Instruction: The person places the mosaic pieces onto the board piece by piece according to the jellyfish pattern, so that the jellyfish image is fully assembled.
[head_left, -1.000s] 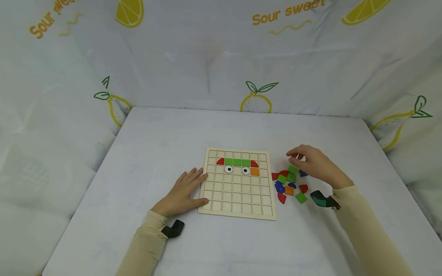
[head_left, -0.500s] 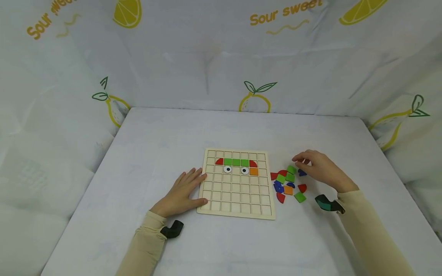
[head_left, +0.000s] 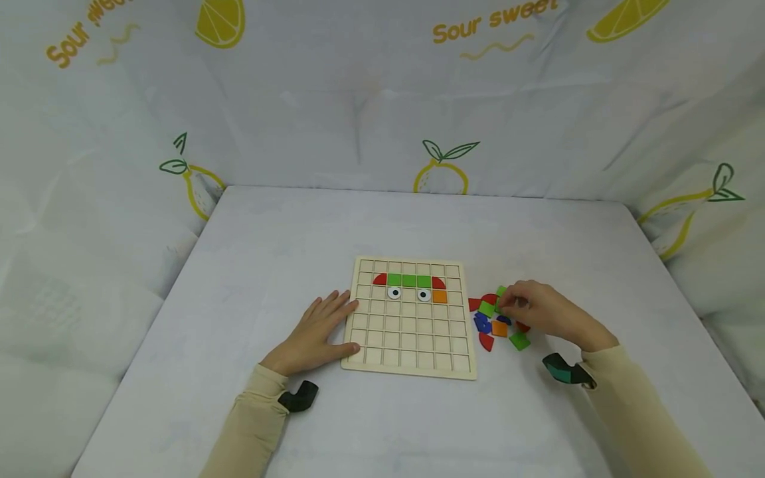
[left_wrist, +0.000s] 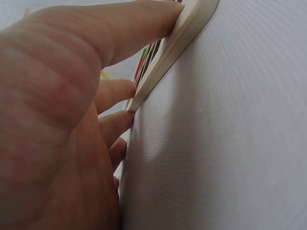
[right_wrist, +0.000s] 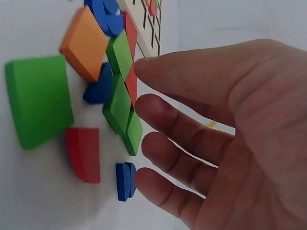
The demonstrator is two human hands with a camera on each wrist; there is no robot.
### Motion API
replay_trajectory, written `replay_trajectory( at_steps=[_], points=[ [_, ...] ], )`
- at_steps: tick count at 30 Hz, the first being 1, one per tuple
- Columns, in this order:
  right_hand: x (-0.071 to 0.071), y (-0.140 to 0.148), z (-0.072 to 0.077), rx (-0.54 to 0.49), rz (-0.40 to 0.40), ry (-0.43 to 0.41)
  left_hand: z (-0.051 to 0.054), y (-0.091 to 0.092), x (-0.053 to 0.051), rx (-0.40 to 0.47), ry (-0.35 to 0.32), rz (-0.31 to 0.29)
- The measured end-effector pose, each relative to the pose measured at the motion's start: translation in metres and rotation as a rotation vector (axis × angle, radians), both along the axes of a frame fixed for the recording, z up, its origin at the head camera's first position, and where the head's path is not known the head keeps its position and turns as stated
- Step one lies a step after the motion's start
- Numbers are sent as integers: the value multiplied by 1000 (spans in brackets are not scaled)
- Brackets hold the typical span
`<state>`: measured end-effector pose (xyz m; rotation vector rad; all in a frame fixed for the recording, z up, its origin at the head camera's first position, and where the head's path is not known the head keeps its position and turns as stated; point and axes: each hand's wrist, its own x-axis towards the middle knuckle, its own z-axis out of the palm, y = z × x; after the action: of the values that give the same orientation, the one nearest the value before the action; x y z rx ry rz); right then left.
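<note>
Loose tiles (head_left: 487, 309), mixed colours: heaped on the white surface (head_left: 287, 239) beside the right edge of the grid board (head_left: 412, 332), under and just ahead of the right hand (head_left: 546, 312). Nearest its fingertips: a green square tile (right_wrist: 117, 103); whether they touch it cannot be told. Farther from the fingertips: an orange square tile (right_wrist: 84, 44) and a red quarter-round (right_wrist: 85, 154). Right hand: empty, fingers bent, thumb and forefinger parted by a narrow gap; forearm angled in from the lower right, beige sleeve (head_left: 639, 405). Left hand (head_left: 313, 335): fingers spread wide, fingertips at the board's left edge, thumb laid on its rim near the near-left corner.
</note>
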<state>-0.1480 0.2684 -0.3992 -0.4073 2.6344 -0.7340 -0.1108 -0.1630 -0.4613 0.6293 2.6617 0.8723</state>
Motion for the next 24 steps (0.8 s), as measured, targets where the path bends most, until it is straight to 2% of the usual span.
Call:
replay_trajectory(
  at_steps=[3, 8, 15, 24],
  points=[
    [7, -3, -1, -5, 35, -22, 0, 0, 0, 1, -2, -9],
    [15, -7, -3, 52, 106, -4, 0, -1, 0, 8, 2, -12],
    [20, -15, -4, 150, 95, 10, 0, -3, 1, 24, 16, -13],
    [20, -18, -3, 193, 92, 125, 1, -2, 0, 17, 7, -11]
  ],
)
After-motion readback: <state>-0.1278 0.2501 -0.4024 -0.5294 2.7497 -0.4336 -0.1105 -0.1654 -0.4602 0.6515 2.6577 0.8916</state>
